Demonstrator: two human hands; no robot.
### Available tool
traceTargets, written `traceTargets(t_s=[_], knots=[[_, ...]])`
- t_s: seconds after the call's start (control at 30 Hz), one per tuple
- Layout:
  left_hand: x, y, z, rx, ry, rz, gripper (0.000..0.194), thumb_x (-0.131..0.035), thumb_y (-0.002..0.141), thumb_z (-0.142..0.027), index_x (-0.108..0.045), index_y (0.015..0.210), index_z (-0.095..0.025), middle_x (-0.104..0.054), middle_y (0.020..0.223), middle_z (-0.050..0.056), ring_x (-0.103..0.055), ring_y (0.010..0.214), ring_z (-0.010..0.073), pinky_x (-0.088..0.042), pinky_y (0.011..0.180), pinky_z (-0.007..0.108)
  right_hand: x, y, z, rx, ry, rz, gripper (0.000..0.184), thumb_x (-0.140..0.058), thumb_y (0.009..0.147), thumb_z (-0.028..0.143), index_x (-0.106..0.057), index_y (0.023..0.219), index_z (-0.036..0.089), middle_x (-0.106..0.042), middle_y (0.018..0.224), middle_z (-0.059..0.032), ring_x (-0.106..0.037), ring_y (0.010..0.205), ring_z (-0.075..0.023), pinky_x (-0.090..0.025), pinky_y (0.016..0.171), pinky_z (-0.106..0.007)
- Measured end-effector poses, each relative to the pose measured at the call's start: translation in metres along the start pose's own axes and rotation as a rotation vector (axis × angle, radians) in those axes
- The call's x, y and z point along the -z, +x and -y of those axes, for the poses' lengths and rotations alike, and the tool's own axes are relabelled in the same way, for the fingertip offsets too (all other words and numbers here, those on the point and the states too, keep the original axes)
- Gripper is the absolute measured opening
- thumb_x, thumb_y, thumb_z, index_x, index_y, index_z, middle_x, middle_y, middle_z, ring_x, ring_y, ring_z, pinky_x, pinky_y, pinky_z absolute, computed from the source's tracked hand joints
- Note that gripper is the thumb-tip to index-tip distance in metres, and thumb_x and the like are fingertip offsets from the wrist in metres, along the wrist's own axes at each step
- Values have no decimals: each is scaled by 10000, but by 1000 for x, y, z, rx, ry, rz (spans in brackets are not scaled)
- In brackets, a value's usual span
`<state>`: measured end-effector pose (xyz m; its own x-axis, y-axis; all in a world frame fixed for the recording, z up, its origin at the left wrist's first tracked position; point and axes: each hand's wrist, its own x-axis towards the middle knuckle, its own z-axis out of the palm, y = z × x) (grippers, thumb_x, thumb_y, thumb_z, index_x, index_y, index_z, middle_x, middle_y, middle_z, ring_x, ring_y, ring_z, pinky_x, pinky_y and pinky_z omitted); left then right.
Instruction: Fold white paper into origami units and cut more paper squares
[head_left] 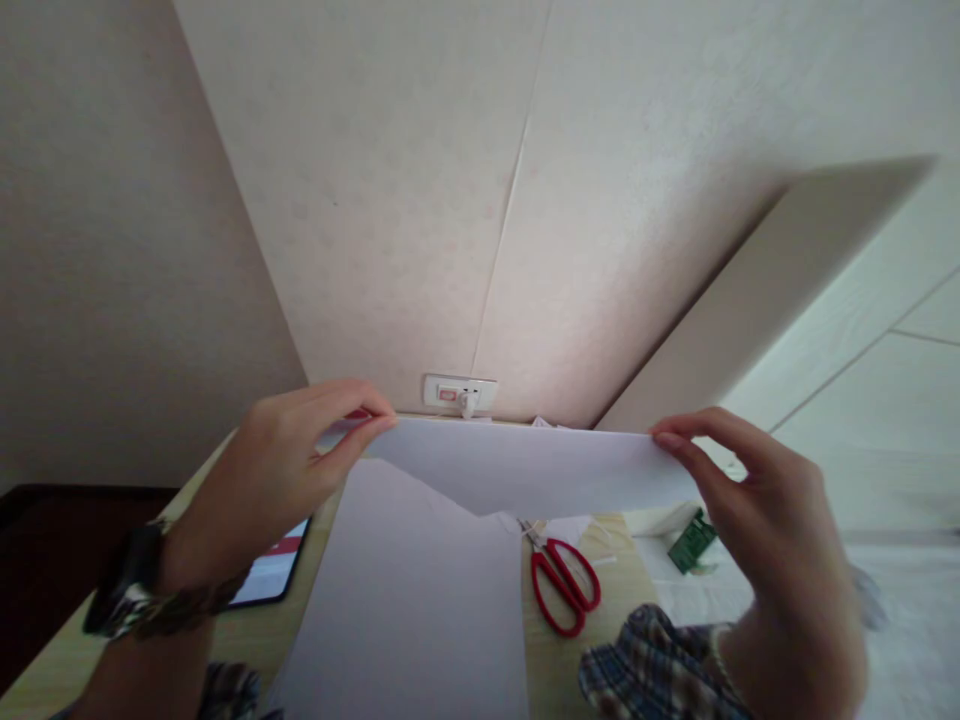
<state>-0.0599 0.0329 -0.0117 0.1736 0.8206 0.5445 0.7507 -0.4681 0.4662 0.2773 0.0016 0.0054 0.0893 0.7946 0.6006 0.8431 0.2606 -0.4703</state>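
A large white sheet of paper (517,465) is held up in front of me, its far part folded over toward me and its near part lying down on the desk. My left hand (289,460) pinches the fold's left corner between thumb and fingers. My right hand (757,520) pinches the right corner the same way. A watch and a beaded band sit on my left wrist. Plaid sleeves show at the bottom.
Red-handled scissors (562,585) lie on the wooden desk (622,580) right of the sheet. A tablet (274,570) lies at the left under my wrist. A small green packet (694,540) rests at the right. A wall socket (459,392) sits behind the desk.
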Motion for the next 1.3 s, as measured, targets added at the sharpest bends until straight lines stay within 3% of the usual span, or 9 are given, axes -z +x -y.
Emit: traceTargets(t_s=[0.3, 0.47, 0.57, 0.7, 0.8, 0.93, 1.07, 1.17, 1.3], knots=[[9, -2, -3, 55, 4, -86, 230, -544, 825, -379, -666, 673, -257, -699, 590, -59, -643, 500, 138, -428, 500, 207, -4, 2, 2, -3, -131, -132, 174, -579, 854, 354, -703, 791, 249, -716, 815, -42, -662, 785, -262, -472, 699, -361], [9, -4, -10, 94, -15, -112, 240, -532, 834, -374, -682, 692, -252, -689, 576, -66, -647, 466, 114, -441, 489, 180, -27, 1, 13, 144, -257, -15, 313, -482, 944, 353, -622, 1187, 215, -651, 1230, -175, -588, 1152, -379, -390, 1008, -602], [10, -6, -16, 132, -25, -107, 208, -570, 837, -355, -691, 710, -242, -700, 576, -62, -654, 476, 112, -431, 478, 168, -44, -1, 30, 207, -223, -38, 388, -560, 928, 355, -554, 1285, 204, -546, 1402, -206, -494, 1294, -417, -320, 1052, -669], [10, -9, -24, 153, -103, -92, 172, -610, 826, -323, -698, 696, -254, -703, 583, -75, -643, 468, 105, -397, 429, 163, -62, -8, 62, 322, -91, 61, 434, -573, 957, 263, -456, 1374, 237, -564, 1427, -171, -480, 1362, -329, -225, 1155, -611], [10, -12, -31, 31, -112, -111, 142, -637, 826, -320, -709, 712, -274, -743, 651, -85, -677, 559, 116, -436, 524, 182, -70, -12, 80, 393, -16, 146, 446, -580, 970, 235, -432, 1390, 220, -564, 1457, -153, -473, 1389, -287, -152, 1196, -567], [7, -13, -38, 29, -153, -100, 127, -663, 811, -348, -734, 721, -294, -783, 690, -94, -703, 611, 139, -451, 608, 226, -75, -12, 86, 396, 106, 263, 255, -592, 968, 192, -585, 1223, 200, -656, 1331, -123, -561, 1303, -249, -147, 1212, -528], [2, -11, -40, 213, -299, -109, 129, -716, 774, -363, -756, 878, -298, -786, 744, -64, -717, 683, 154, -469, 550, 204, -77, -9, 84, 369, 220, 314, 100, -605, 952, 141, -655, 903, 213, -720, 1119, -71, -653, 1126, -222, -278, 1169, -494], [2, -10, -40, 317, -416, -156, 133, -752, 749, -319, -758, 878, -285, -753, 721, -64, -685, 648, 129, -452, 499, 169, -76, -10, 87, 334, 342, 304, 68, -615, 950, 155, -652, 927, 207, -717, 1083, -52, -647, 1079, -203, -440, 1027, -382], [5, -7, -32, 514, -633, -168, 72, -765, 733, -297, -764, 778, -241, -727, 675, -66, -568, 491, 87, -414, 419, 156, -72, -16, 95, 280, 491, 347, 18, -648, 942, 205, -631, 944, 212, -704, 956, -14, -656, 918, -171, -507, 842, -285]])
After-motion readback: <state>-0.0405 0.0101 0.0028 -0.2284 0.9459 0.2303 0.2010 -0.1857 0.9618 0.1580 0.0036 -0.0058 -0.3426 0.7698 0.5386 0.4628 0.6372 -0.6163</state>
